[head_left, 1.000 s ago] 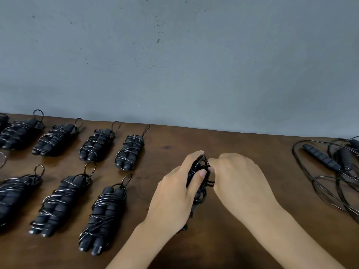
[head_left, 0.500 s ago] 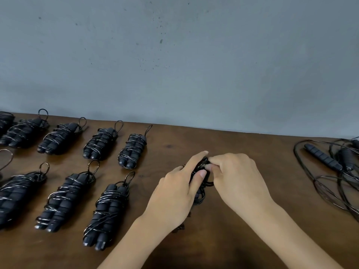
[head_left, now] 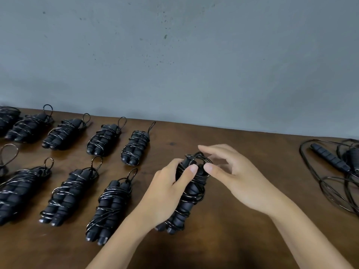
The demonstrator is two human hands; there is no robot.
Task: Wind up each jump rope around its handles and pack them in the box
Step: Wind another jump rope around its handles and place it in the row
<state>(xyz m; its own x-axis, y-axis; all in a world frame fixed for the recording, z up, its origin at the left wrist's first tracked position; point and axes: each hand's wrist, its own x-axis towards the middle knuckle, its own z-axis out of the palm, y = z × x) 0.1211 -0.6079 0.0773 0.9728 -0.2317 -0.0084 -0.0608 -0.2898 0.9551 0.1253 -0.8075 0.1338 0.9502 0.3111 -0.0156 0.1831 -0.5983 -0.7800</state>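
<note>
- Left hand (head_left: 167, 193) is wrapped around a wound rope (head_left: 187, 193), thumb across the front near the top, fingers curled behind it
- Right hand (head_left: 236, 177) sits just beside the top of that bundle, thumb tip right by the left thumb, index finger reaching over the cord loop (head_left: 198, 158) up there. Fingers look loosely spread, and tbh I can't tell whether it's pinching the cord or only touching it
- that rope has both handles side by side with cord coiled round them, tilted, lower end down on the table (head_left: 233, 239) or very near it
- to the left, finished bundles (head_left: 110, 204) lie in two rows on the brown wood, each with a little loop sticking out the far end, all angled the same way
- far right edge there's a loose rope (head_left: 330, 162) not wound yet, handle lying in a messy tangle of cord
- grey wall (head_left: 174, 55) behind the table
- can't see a box anywhere in view
</note>
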